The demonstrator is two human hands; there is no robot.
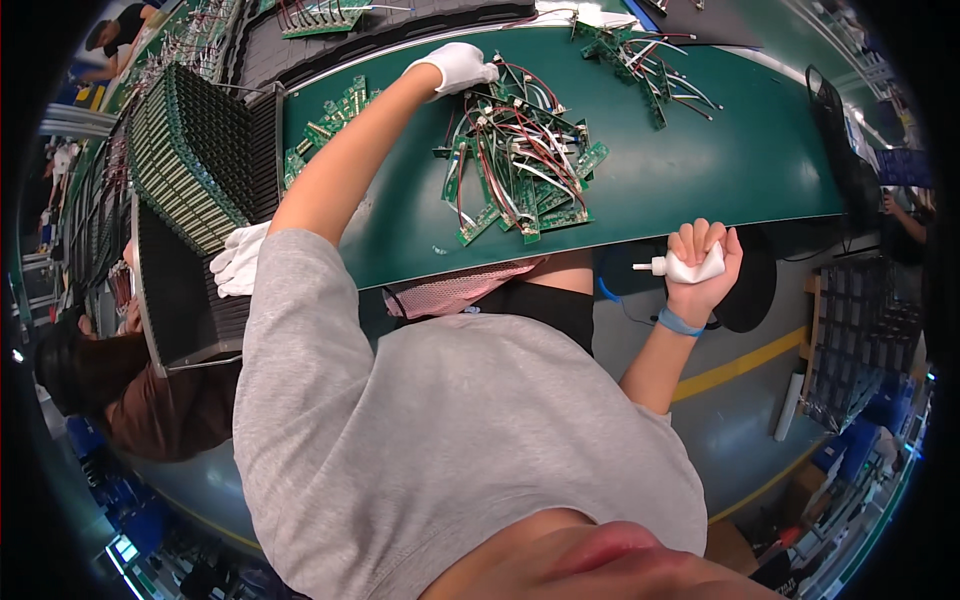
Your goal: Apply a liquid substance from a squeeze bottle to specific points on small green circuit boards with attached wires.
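Note:
My left hand [459, 72], in a white glove, reaches to the far edge of a pile of green circuit boards [525, 195] on the green table. Its fingers are curled together against the pile's top, and what they pinch, if anything, is hidden. Thin red, black and white wires [520, 135] with small white connectors tangle over these boards. My bare right hand [707, 290] is held up off the table's near edge, at the right. Its fingers wrap around a small white squeeze bottle [698, 264], whose narrow nozzle points left.
More circuit boards lie on the green table [720, 165] at the far right [640, 70] and beneath my left arm [320, 130]. A black rack [180, 270] full of upright boards stands at the left, with a white glove [240, 262] on it. Another person [165, 410] sits beyond it.

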